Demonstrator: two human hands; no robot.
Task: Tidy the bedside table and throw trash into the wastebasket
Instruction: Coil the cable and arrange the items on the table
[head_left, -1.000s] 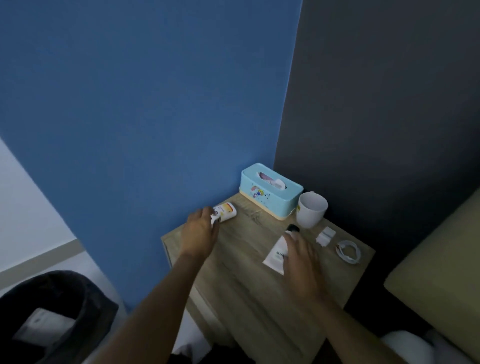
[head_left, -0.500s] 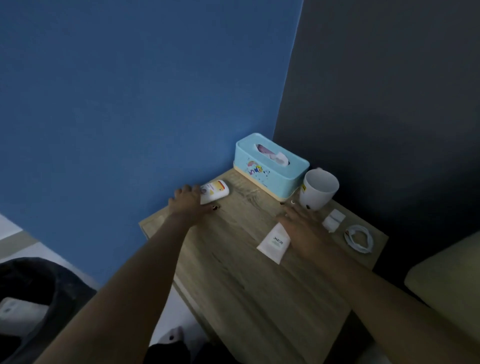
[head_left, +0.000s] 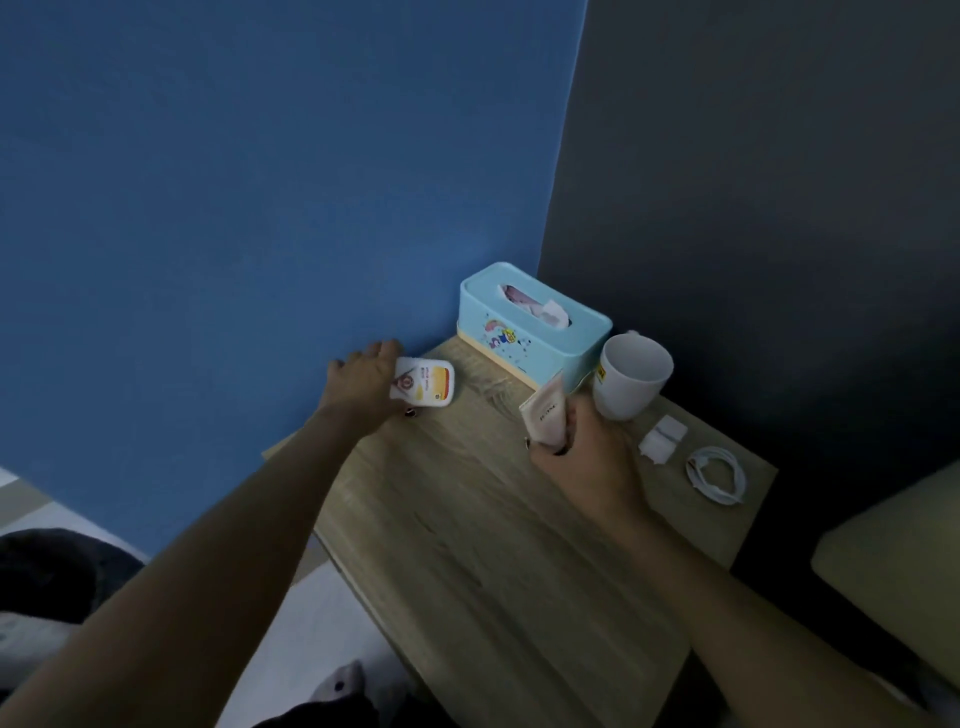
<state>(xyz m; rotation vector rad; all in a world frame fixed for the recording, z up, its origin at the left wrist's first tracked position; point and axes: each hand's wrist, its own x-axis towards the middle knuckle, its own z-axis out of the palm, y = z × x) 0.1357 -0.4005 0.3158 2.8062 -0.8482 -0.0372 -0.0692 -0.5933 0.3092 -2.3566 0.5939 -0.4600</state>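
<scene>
On the wooden bedside table (head_left: 467, 530), my left hand (head_left: 363, 382) grips a small white bottle with a yellow label (head_left: 428, 387) near the table's far left corner, by the blue wall. My right hand (head_left: 584, 457) holds a pale cream tube (head_left: 543, 415) lifted upright, just in front of the tissue box and beside the white mug (head_left: 631, 382). The dark wastebasket (head_left: 47, 577) shows at the lower left on the floor, partly cut off.
A light blue tissue box (head_left: 530, 325) stands in the back corner. Two small white pieces (head_left: 662, 439) and a coiled white cable (head_left: 717, 475) lie at the table's right side. A yellowish bed edge (head_left: 893, 561) borders the right.
My right hand has picked the cream tube up off the table and stood it upright. My left hand has closed round the small bottle.
</scene>
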